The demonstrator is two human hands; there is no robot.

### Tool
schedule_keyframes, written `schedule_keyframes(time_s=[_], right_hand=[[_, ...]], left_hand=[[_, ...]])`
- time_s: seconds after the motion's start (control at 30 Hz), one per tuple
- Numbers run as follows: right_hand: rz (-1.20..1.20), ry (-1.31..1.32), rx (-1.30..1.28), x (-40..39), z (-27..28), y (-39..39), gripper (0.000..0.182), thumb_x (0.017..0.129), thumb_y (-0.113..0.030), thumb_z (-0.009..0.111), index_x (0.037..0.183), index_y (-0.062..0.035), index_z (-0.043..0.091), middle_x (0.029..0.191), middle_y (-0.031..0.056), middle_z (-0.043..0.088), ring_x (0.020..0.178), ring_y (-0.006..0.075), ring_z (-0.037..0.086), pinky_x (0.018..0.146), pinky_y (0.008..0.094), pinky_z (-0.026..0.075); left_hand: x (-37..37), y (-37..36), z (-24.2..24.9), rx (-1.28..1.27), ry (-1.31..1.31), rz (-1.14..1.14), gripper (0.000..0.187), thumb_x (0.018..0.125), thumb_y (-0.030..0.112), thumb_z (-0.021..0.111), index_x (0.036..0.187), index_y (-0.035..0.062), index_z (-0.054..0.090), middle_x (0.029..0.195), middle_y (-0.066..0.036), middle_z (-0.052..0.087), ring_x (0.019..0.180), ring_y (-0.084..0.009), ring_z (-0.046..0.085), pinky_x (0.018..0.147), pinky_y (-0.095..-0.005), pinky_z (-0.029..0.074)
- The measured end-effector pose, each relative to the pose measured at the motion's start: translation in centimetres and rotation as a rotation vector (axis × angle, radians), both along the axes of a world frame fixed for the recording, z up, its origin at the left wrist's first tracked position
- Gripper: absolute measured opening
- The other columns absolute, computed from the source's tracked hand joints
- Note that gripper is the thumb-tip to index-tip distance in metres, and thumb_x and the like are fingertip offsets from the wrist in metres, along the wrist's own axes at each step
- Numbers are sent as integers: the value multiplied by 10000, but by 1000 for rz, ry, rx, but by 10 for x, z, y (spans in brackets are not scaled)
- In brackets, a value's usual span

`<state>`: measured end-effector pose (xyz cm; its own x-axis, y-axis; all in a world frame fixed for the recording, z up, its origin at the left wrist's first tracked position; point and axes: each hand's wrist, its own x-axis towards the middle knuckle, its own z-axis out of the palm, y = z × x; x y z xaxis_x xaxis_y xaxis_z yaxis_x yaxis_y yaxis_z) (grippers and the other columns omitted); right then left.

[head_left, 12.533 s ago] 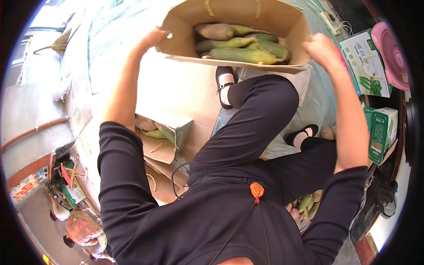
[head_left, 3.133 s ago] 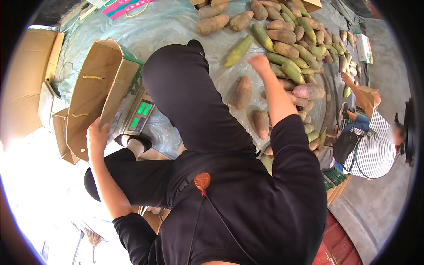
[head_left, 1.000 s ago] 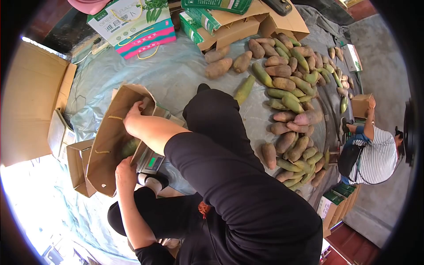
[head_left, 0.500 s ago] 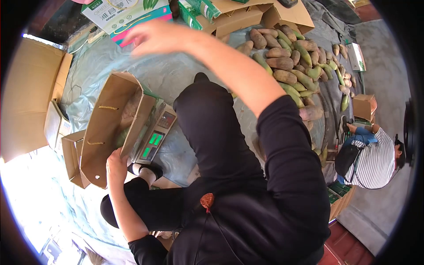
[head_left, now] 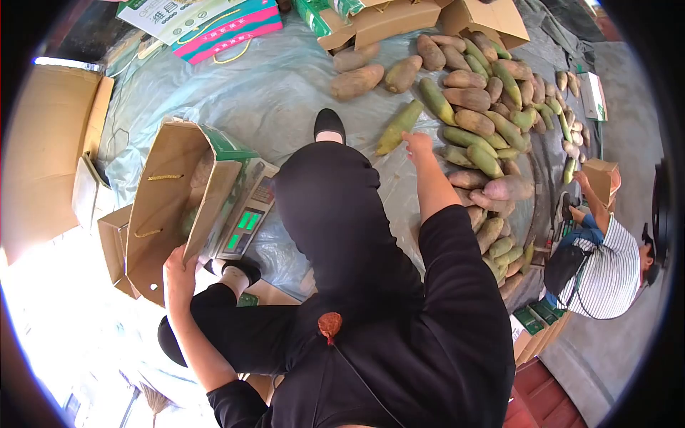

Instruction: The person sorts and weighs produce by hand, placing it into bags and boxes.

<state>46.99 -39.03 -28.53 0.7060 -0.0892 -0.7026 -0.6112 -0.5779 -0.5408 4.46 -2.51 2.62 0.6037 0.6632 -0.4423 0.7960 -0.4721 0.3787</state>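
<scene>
My left hand (head_left: 180,277) pinches the near edge of an open cardboard box (head_left: 158,203) with yellow rope handles. Inside the box, some produce is partly visible. The box rests on a digital scale (head_left: 245,227) with lit green displays. Over on the right, my right hand (head_left: 419,147) is beside a long green radish (head_left: 399,128), fingertips close to its side and somewhat apart. Just past it spreads a heap of green radishes (head_left: 471,137) and brownish, soil-dusted roots (head_left: 467,98).
Printed cartons (head_left: 193,18) and a pink-and-teal gift bag (head_left: 232,32) stand at the back left. Open boxes (head_left: 399,21) line the back. A person in a striped shirt (head_left: 606,267) crouches at the right by a small box (head_left: 601,178). Plastic sheeting (head_left: 285,78) covers the floor.
My right hand has swept from the gift bag at the back left over to the green radish on the right. My left hand stays on the box edge.
</scene>
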Motion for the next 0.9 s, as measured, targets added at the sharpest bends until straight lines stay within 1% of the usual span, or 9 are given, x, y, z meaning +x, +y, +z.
schedule_keyframes(time_s=[0.07,0.13,0.2,0.27,0.33,0.4,0.63,0.73,0.9], right_hand=[[-82,87,59,-12,-12,5,326,727,-235,733,950,-62,570,795,60,512,703,197,499,600,407,401],[-292,-40,75,-18,-56,7,406,724,-266,740,1027,-81,543,810,43,501,724,194,476,631,412,392],[-295,60,148,-19,-44,16,464,724,-280,743,1085,-95,519,837,42,499,729,189,460,648,412,387],[-384,63,215,-19,-43,25,594,692,-202,784,1176,-16,495,1130,126,579,1019,280,551,735,498,409],[-397,123,178,-14,-57,23,600,691,-198,789,1184,-41,486,1117,103,583,990,270,549,701,480,403],[-435,215,385,-1,-112,0,528,687,-207,796,1122,-69,531,1067,78,590,950,250,544,667,465,391],[-310,430,538,2,-91,3,389,690,-203,797,995,-78,590,955,52,586,841,218,554,649,419,407],[-381,254,414,-12,-39,34,405,700,-161,785,1014,-28,567,944,51,581,795,194,560,685,352,447],[15,19,476,-5,-3,45,415,701,-132,774,1031,-8,555,951,54,582,798,185,565,710,324,455]], left_hand=[[0,1,-2,1,-13,1,288,776,27,569,1060,-9,605,920,-214,611,870,-364,591,784,-383,450],[-1,1,-1,3,-12,2,286,768,28,572,1050,-10,607,934,-206,614,882,-365,587,792,-386,449],[-5,4,-4,57,23,-25,280,762,36,578,1037,-10,609,945,-191,617,892,-373,584,792,-392,450],[2,2,3,40,9,0,268,773,35,567,1035,10,619,920,-187,611,879,-372,583,776,-392,454],[4,1,5,22,-2,32,258,776,31,561,1025,18,625,906,-187,607,872,-370,583,770,-393,455],[5,1,6,11,10,51,247,781,27,549,1016,21,628,915,-181,609,879,-371,581,778,-402,459],[-3,3,3,72,-22,-9,245,793,48,574,1030,30,633,896,-165,612,881,-358,588,774,-397,464],[-1,1,6,40,19,31,262,791,50,575,1047,36,630,927,-159,612,888,-361,582,788,-404,463],[-10,0,4,91,-7,-17,252,778,61,558,1017,43,635,904,-155,607,901,-345,586,795,-413,465]])
